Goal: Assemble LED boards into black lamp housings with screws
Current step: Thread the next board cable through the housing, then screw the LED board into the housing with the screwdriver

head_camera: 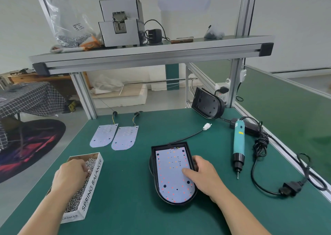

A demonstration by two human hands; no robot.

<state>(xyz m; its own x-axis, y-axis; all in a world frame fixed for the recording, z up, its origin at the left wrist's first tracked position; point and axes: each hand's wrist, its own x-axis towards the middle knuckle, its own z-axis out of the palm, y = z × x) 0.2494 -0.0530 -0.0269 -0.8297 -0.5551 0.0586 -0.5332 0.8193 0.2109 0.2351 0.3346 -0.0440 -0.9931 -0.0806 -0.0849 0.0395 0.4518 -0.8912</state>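
Hands: left hand (71, 174) pinches screws (78, 193); right hand (204, 175) grips housing (177, 201) rim, thumb on LED board (172, 172), thin, likely fragile; hold edges.

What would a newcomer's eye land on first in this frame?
First the black lamp housing at centre front, white LED board seated inside, right hand gripping its right edge. Left of it the left hand digs into a box of screws; a teal electric screwdriver lies to the right.
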